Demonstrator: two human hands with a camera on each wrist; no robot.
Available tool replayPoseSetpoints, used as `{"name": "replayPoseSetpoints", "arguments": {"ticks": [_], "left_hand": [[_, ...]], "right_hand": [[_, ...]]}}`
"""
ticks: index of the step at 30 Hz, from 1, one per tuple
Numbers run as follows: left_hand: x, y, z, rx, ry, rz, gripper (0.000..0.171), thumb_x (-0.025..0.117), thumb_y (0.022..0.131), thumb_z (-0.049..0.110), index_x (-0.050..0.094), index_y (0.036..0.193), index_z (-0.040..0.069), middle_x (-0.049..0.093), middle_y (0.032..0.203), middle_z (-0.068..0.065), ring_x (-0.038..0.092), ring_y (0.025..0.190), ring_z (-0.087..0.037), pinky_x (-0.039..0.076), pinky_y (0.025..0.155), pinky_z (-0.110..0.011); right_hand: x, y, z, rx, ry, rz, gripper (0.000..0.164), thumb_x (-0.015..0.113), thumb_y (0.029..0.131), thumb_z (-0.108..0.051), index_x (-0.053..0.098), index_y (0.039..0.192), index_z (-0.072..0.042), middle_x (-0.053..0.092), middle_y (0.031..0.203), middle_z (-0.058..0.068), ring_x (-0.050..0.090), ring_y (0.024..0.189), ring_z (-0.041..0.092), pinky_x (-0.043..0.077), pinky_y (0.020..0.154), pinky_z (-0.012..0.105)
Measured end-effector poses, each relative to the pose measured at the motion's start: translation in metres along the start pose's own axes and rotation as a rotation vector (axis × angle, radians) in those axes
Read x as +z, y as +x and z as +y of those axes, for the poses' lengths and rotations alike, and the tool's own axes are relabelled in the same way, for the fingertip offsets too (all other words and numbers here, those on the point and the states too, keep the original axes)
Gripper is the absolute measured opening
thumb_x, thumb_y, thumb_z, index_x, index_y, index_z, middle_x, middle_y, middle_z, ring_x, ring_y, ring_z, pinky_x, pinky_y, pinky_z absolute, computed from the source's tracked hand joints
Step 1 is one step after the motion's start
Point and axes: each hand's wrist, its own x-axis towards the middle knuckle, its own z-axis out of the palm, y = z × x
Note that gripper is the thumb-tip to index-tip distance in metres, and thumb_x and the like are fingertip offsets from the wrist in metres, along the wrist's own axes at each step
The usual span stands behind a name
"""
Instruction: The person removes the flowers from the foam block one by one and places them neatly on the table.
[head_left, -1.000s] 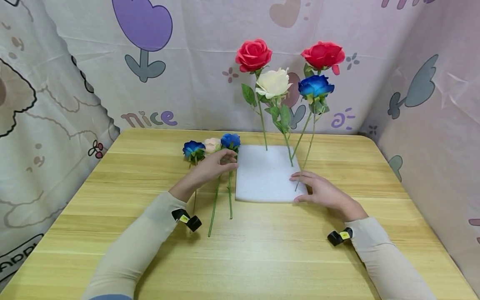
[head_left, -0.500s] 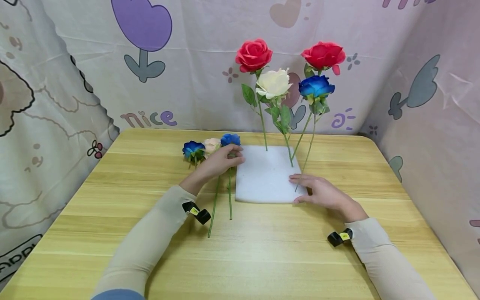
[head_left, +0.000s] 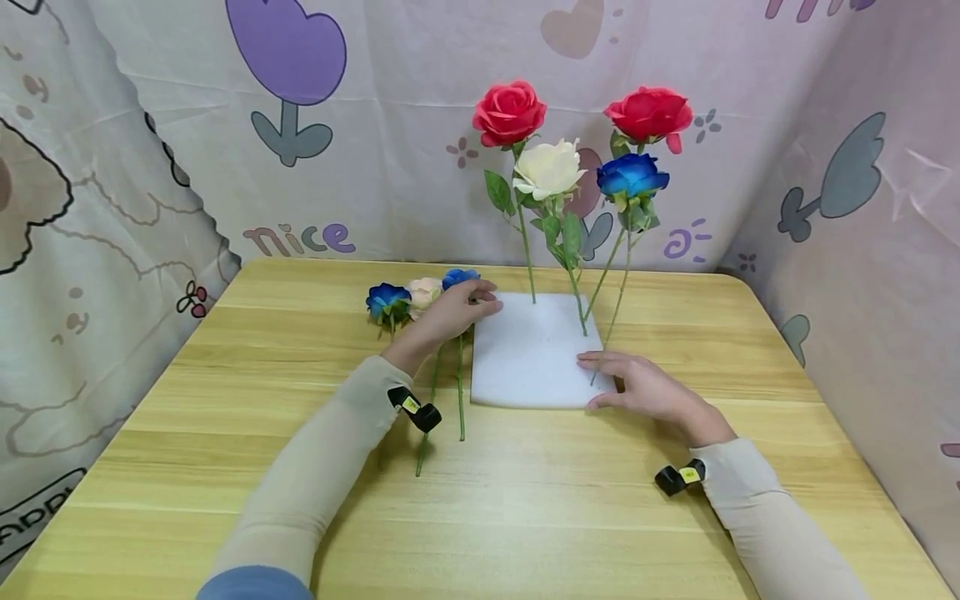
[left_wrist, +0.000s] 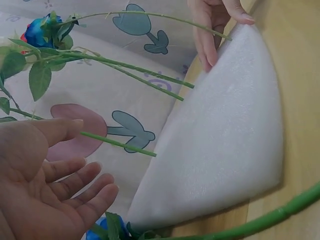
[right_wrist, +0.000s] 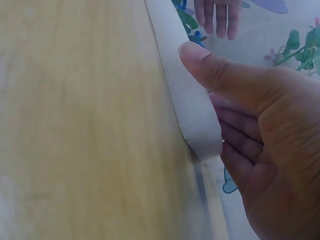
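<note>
A white foam block [head_left: 525, 358] lies on the table with two red roses [head_left: 510, 114], a white rose [head_left: 550, 168] and a blue rose [head_left: 632, 175] standing in it on green stems. My right hand [head_left: 643, 385] holds the block's front right corner, thumb along the front and fingers at the side, close to the blue rose's stem. My left hand [head_left: 459, 312] hovers near the back left edge with loosely bent fingers. Nothing sits between its thumb and fingers in the left wrist view. It partly covers a blue rose [head_left: 458, 277] lying on the table.
Left of the block lie another blue rose [head_left: 387, 300] and a pale pink rose [head_left: 424, 293], stems toward the front. A patterned cloth [head_left: 405, 183] hangs behind the wooden table [head_left: 555, 508] and along both sides.
My left hand has moved right and slightly back, from over the lying roses toward the block's back left corner. The right hand stays at its corner. The standing roses have not shifted.
</note>
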Motion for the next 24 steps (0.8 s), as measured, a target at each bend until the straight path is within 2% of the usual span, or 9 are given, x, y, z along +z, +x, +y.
{"name": "replayPoseSetpoints", "arguments": {"ticks": [4,9,16,24], "left_hand": [[0.005,0.008,0.001,-0.003,-0.032,0.009,0.053,0.062,0.097,0.039,0.050,0.140,0.012,0.056,0.130,-0.006,0.055,0.116,-0.022,0.051,0.094,-0.040],[0.011,0.019,0.000,0.007,-0.061,0.013,0.054,0.062,0.097,0.036,0.049,0.141,0.007,0.056,0.131,-0.009,0.056,0.115,-0.024,0.052,0.094,-0.039],[0.020,0.031,-0.004,0.044,-0.096,0.045,0.054,0.062,0.098,0.031,0.048,0.141,0.002,0.056,0.131,-0.012,0.055,0.118,-0.026,0.051,0.095,-0.039],[0.029,0.043,-0.004,0.057,-0.113,0.095,0.052,0.066,0.096,0.030,0.051,0.140,0.006,0.057,0.132,-0.009,0.053,0.122,-0.027,0.047,0.099,-0.040]], "right_hand": [[0.001,0.000,0.000,0.004,0.006,0.007,0.070,0.075,0.083,-0.047,0.056,0.139,-0.008,0.051,0.144,0.004,0.044,0.134,0.030,0.036,0.109,0.048],[0.002,0.000,-0.001,0.006,-0.005,0.007,0.071,0.072,0.084,-0.050,0.055,0.139,-0.007,0.050,0.145,0.005,0.043,0.134,0.030,0.035,0.110,0.048],[0.003,0.000,-0.001,-0.003,-0.005,0.017,0.071,0.074,0.083,-0.047,0.055,0.138,-0.005,0.051,0.143,0.006,0.044,0.133,0.031,0.036,0.109,0.049],[0.003,0.000,-0.001,-0.005,-0.006,0.024,0.071,0.075,0.083,-0.045,0.056,0.138,-0.005,0.052,0.143,0.006,0.045,0.132,0.032,0.037,0.108,0.049]]}}
